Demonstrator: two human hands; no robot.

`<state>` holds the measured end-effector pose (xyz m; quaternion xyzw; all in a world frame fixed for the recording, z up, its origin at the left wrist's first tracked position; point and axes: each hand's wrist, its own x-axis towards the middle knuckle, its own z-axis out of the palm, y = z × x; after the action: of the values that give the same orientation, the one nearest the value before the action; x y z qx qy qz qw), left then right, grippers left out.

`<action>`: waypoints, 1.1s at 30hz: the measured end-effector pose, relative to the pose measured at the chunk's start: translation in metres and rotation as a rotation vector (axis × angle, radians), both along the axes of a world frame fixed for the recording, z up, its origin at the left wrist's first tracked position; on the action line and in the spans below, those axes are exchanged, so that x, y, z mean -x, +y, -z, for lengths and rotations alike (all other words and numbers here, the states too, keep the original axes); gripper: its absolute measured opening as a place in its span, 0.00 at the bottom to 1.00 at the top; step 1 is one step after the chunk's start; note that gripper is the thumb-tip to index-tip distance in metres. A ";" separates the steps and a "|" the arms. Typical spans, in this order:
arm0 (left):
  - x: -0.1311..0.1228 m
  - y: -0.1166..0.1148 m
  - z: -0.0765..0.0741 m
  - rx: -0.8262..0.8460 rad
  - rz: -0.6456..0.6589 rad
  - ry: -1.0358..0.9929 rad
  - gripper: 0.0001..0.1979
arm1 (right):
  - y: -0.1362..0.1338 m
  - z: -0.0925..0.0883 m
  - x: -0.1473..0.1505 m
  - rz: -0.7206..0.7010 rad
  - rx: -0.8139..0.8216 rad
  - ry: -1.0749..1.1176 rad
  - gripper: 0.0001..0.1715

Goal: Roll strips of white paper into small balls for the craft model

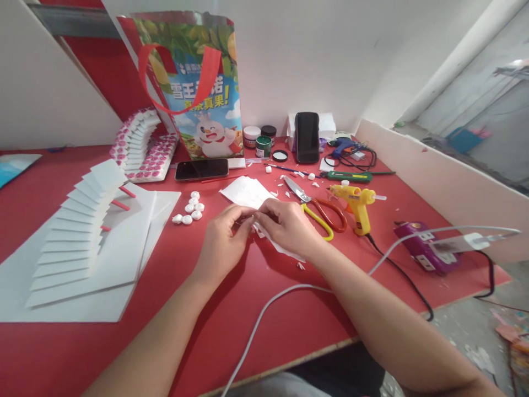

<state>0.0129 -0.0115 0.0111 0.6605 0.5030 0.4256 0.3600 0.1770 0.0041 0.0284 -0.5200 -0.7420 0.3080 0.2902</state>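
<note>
My left hand [229, 240] and my right hand [287, 223] meet over a white paper sheet [248, 192] on the red table [264, 331]. The fingers of both are pinched together, and what lies between them is too hidden to name. Left of my hands sit several small rolled white pieces [194, 208]. Scissors [318, 212] with yellow and orange handles lie just beyond my right hand, with white scraps around the blades. A yellow glue gun [355, 204] rests further right.
A stepped white foam model [78, 226] stands at left. Behind are a colourful bag [202, 99], a phone [201, 169] lying flat, an upright phone [307, 138] and paint jars [263, 146]. A white cable [264, 320] crosses under my right arm; a purple box [427, 248] is at right.
</note>
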 end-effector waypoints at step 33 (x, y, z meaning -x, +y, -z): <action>-0.001 0.004 0.000 0.344 -0.173 -0.352 0.10 | 0.007 0.003 0.006 0.156 0.479 0.533 0.10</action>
<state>0.0140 -0.0072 0.0107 0.4599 0.5521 0.4716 0.5112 0.1709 0.0107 0.0257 -0.5298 -0.5054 0.5744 0.3659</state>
